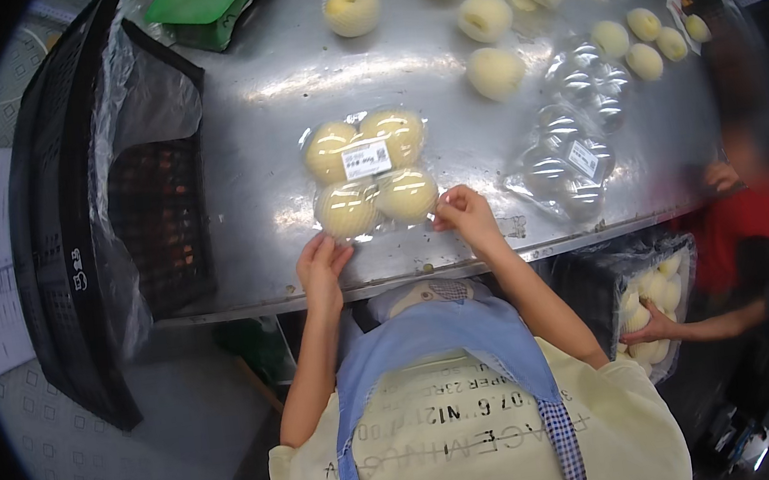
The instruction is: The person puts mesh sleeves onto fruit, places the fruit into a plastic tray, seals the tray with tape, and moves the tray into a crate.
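Observation:
A clear plastic clamshell pack [373,191] lies on the steel table in front of me. It contains several pale yellow round fruits in foam nets, and its lid bears a printed white label [366,160]. The fingers of my left hand [321,266] pinch the pack's lower left corner. At its lower right corner, my right hand [468,219] grips the edge between thumb and fingers. The pack appears closed. To the right lie clear clamshell containers [565,160] without fruit, one bearing a label.
Loose netted fruits [485,17] are scattered at the table's far side and right. On the left stands a black plastic crate [59,229] with a clear liner. A green container [204,3] is at the back left. At right, a co-worker's hand [651,326] touches fruit in a lined crate [683,268].

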Available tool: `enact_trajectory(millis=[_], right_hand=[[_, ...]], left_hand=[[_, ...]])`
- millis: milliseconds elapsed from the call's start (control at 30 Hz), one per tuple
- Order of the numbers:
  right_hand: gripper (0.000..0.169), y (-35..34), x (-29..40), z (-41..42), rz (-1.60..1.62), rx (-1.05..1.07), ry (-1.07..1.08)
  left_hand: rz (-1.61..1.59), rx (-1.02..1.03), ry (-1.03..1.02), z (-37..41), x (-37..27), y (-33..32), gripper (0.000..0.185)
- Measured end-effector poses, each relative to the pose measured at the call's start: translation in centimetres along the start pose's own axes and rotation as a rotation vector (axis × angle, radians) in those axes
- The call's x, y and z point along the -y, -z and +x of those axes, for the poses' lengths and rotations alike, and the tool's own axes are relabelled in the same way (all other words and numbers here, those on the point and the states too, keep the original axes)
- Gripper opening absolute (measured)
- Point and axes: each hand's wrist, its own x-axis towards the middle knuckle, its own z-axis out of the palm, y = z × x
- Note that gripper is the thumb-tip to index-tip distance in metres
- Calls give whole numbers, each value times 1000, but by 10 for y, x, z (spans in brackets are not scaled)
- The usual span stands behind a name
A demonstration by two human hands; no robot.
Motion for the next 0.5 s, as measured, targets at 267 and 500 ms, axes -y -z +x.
enact_trajectory(millis=[267,500], right_hand=[[28,-11,2,10,450,-84,-66],[21,-40,-19,-9,163,259,-124]], left_hand=[[22,113,-34,12,-14,-52,25],[111,197,-2,33,-11,-30,17]])
